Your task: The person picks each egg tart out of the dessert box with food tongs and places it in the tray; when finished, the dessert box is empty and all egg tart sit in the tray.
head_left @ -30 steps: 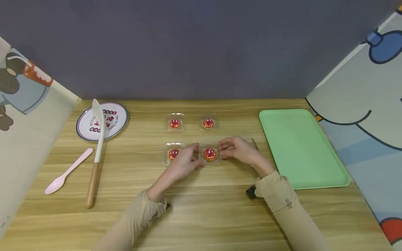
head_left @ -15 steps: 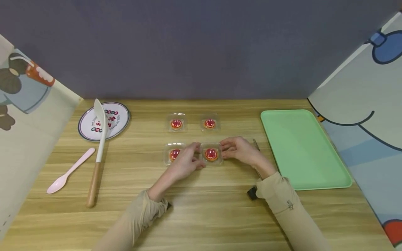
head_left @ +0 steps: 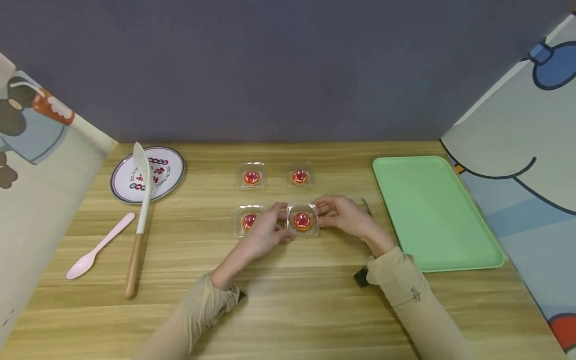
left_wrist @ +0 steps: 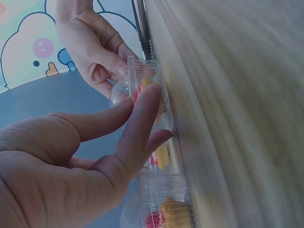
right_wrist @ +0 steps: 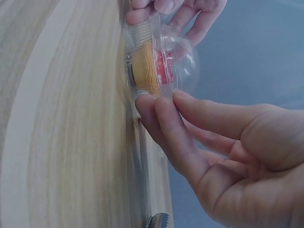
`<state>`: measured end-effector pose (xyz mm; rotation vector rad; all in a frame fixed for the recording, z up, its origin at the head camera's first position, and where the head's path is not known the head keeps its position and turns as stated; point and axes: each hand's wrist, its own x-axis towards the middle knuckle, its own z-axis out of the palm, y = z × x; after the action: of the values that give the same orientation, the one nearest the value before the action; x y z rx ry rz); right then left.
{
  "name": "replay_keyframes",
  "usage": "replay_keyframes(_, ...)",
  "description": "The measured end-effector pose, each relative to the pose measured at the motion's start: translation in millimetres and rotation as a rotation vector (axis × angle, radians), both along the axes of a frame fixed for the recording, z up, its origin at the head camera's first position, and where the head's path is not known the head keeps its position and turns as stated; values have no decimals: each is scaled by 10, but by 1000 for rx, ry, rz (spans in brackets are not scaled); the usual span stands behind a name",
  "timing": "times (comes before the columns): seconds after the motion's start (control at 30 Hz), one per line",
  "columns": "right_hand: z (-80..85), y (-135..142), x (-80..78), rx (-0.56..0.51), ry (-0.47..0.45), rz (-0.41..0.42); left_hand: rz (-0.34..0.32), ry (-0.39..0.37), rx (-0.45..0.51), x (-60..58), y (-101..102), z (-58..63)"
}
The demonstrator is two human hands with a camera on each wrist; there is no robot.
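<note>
A clear plastic box [head_left: 302, 221] with a domed lid stands between my hands; inside is a small red-topped tart [right_wrist: 148, 71]. My left hand [head_left: 264, 232] pinches the box's left edge between thumb and fingers. At the opposite edge, my right hand [head_left: 344, 217] pinches the rim, thumb on the lid side and fingers below, as the right wrist view shows. Just left of it sits another boxed tart [head_left: 249, 221], partly hidden by my left hand. Two more boxed tarts, one at the left [head_left: 252, 177] and one at the right [head_left: 300, 177], form the back row.
A green tray [head_left: 438, 215] lies at the right. Beside my right hand is a slim metal tool [head_left: 366, 206] with a serrated edge, mostly hidden. At the left, a long wooden-handled spoon [head_left: 143, 210] rests across a patterned plate [head_left: 170, 185], near a pink spoon [head_left: 101, 246].
Both hands stay almost in place around the near-right box. Its upper rim now shows brighter and slightly higher at the left corner. Nothing else on the table has moved.
</note>
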<state>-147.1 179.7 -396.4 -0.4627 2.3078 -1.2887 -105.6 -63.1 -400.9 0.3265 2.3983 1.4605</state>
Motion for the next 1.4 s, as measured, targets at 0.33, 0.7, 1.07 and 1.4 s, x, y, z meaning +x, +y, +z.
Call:
replay_keyframes(0.33, 16, -25, 28, 41, 55, 4, 19, 4, 3, 9, -7, 16)
replay_keyframes(0.7, 125, -25, 83, 138, 168, 3, 29, 71, -91, 3, -10, 81)
replay_keyframes(1.07, 205, -8, 134, 154, 220, 7, 58, 44, -56, 63, 7, 139)
replay_keyframes(1.4, 315, 57, 214, -6, 158, -50, 61, 106, 75, 100, -1, 237)
